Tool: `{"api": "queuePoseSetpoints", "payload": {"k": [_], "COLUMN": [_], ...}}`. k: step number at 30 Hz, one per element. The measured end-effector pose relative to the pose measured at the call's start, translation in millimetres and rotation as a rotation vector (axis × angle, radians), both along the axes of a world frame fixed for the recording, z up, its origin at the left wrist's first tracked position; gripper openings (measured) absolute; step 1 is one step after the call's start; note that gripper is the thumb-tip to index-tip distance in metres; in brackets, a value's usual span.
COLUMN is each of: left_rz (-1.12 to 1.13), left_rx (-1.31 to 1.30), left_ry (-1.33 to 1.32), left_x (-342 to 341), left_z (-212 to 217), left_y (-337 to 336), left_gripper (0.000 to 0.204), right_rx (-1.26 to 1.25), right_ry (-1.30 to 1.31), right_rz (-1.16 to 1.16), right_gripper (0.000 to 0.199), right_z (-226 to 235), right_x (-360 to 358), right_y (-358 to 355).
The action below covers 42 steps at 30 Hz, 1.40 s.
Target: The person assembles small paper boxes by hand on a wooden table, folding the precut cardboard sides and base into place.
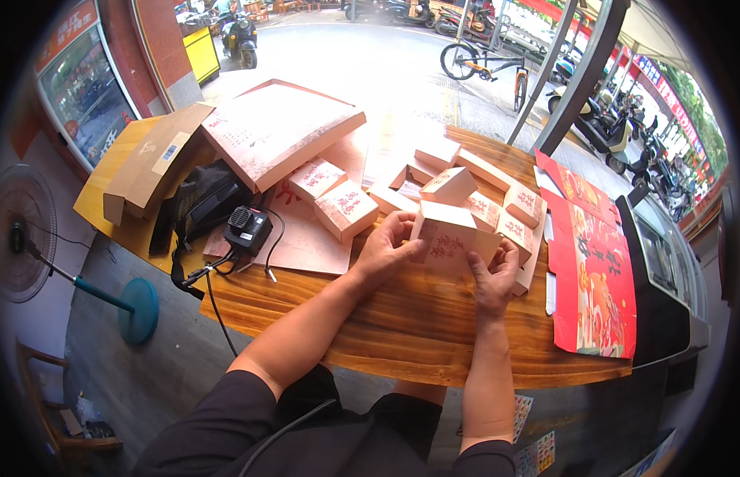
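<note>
A small pale pink cardboard box (446,238) with red lettering is held up over the wooden table (409,334) between both my hands. Gripping its left side is my left hand (390,248), thumb on the front face. My right hand (495,278) pinches a panel or flap at the box's lower right. Just beyond stand several matching small boxes (450,187), grouped in a larger shallow pink tray (531,273). Two more small boxes (347,209) sit to the left on a flat pink sheet (306,248).
A large pink lid (284,131) and a brown carton (159,163) lie at the back left. Nearer are a black bag (209,195) and a black device with cables (248,228). Flat red printed cardboard (592,278) covers the right edge. A fan (137,310) stands left.
</note>
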State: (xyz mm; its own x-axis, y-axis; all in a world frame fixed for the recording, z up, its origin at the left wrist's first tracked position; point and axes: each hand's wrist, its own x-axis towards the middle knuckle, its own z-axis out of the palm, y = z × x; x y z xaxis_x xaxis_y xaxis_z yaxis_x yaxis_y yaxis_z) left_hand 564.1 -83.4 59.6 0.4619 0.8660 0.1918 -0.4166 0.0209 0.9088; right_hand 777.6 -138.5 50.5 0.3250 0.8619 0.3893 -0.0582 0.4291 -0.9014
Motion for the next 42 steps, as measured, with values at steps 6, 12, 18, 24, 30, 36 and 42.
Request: {"api": "queuePoseSetpoints", "payload": {"k": [6,12,18,24,30,36,42], "left_rz": [0.087,0.022,-0.037,-0.016,-0.005,-0.019,0.039], "left_rx": [-0.119,-0.142,-0.079,-0.025,0.003,0.058,0.126], "left_ry": [-0.149,-0.096,0.007,0.032,0.065,0.073,0.118], "left_x": [-3,-1,4,6,7,7,7], "left_z": [-8,-2,-7,-13,-8,-13,-15], "left_y": [7,2,0,1,0,0,1], "left_gripper": [0.05,0.055,0.067,0.074,0.069,0.064,0.063], "right_rx": [-0.107,-0.056,-0.106,-0.09,-0.042,-0.071,-0.075], "right_ry": [0.048,0.024,0.079,0.039,0.025,0.045,-0.019], "right_rz": [0.315,0.308,0.317,0.296,0.211,0.217,0.272], "right_gripper": [0.051,0.053,0.042,0.039,0.051,0.056,0.054], "right_z": [-3,1,0,2,13,9,3], "right_x": [3,-11,-11,-9,-14,-10,-6], "right_y": [-4,-4,-7,-5,-4,-3,0]}}
